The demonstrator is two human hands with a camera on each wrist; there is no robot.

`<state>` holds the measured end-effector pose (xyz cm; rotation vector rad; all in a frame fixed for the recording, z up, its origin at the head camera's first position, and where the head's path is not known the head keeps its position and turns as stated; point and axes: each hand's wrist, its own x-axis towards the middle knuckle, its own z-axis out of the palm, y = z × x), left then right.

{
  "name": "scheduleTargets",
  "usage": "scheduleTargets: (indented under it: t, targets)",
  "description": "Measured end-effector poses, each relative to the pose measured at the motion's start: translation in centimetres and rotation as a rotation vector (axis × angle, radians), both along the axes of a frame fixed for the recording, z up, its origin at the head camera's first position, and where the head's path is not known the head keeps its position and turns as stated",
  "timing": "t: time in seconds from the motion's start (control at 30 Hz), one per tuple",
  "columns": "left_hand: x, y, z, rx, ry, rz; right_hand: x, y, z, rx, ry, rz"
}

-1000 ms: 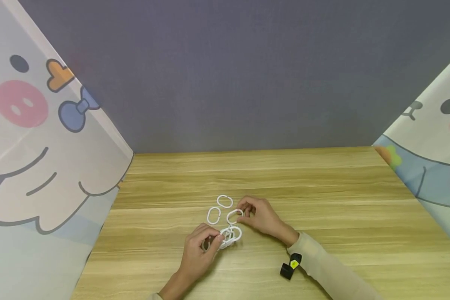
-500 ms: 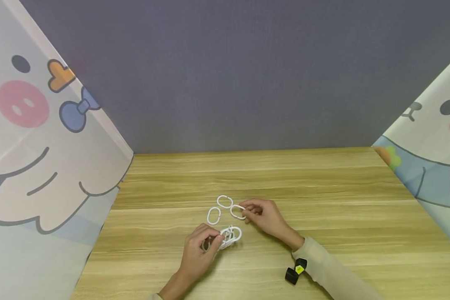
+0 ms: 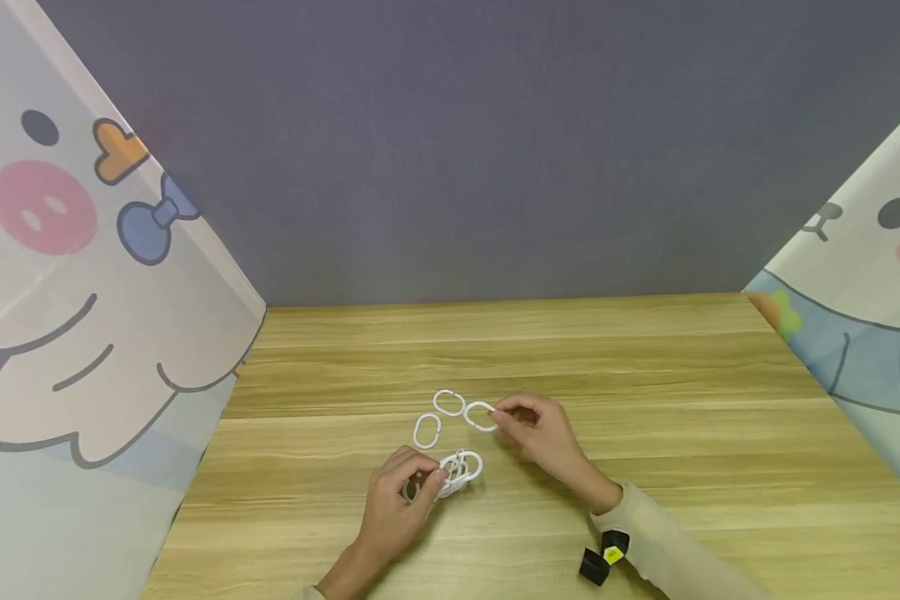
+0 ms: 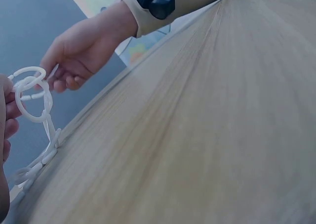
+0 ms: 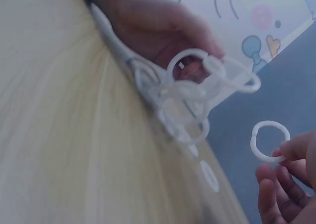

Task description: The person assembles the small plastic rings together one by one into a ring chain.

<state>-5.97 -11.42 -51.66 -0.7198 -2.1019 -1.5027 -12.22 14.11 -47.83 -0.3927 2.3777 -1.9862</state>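
Note:
My left hand (image 3: 394, 510) pinches a bunch of linked white shower curtain rings (image 3: 480, 468) between thumb and index finger, low over the table. In the left wrist view the linked rings (image 4: 50, 105) hang down as a chain. My right hand (image 3: 543, 433) holds a single oval ring (image 3: 465, 415) by its right end, with thumb and forefinger. This ring is apart from the bunch, and a small gap shows in its side. Two loose rings lie behind the bunch: one ring (image 3: 416, 433) to the left, another ring (image 3: 436, 397) farther back, close beside the held one.
The wood-grain table (image 3: 645, 375) reaches back to a grey panel (image 3: 495, 150). Cartoon-printed sheets stand at the left (image 3: 157, 333) and right (image 3: 870, 350). A black device with a yellow mark (image 3: 613, 553) is strapped at the right wrist.
My right hand has drawn its ring from just above the bunch up and to the right, turning it. The left hand and the two loose rings have stayed in place.

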Motion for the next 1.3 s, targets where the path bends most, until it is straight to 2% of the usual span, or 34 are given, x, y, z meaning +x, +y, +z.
scheduleTargets:
  t: [0.1,0.23,0.53,0.9,1.07,1.3]
  targets:
    - [0.0,0.0,-0.1,0.005,0.005,-0.001,0.3,0.0,0.7,-0.044,-0.027,-0.04]
    - [0.0,0.0,-0.2,0.007,0.01,-0.001,0.8,0.1,1.8,-0.125,-0.075,-0.049]
    - [-0.1,0.1,-0.3,0.019,0.034,-0.006,2.3,-0.2,3.2,-0.212,-0.117,0.048]
    - [-0.1,0.0,-0.4,0.023,0.036,-0.004,3.3,-0.9,2.2,-0.245,-0.15,0.224]
    - [0.0,0.0,-0.2,0.016,0.014,-0.002,3.4,-1.2,1.8,-0.236,-0.16,0.25]
    - [-0.1,0.0,-0.4,0.013,0.037,-0.004,3.6,-1.4,1.4,-0.189,-0.158,0.268]
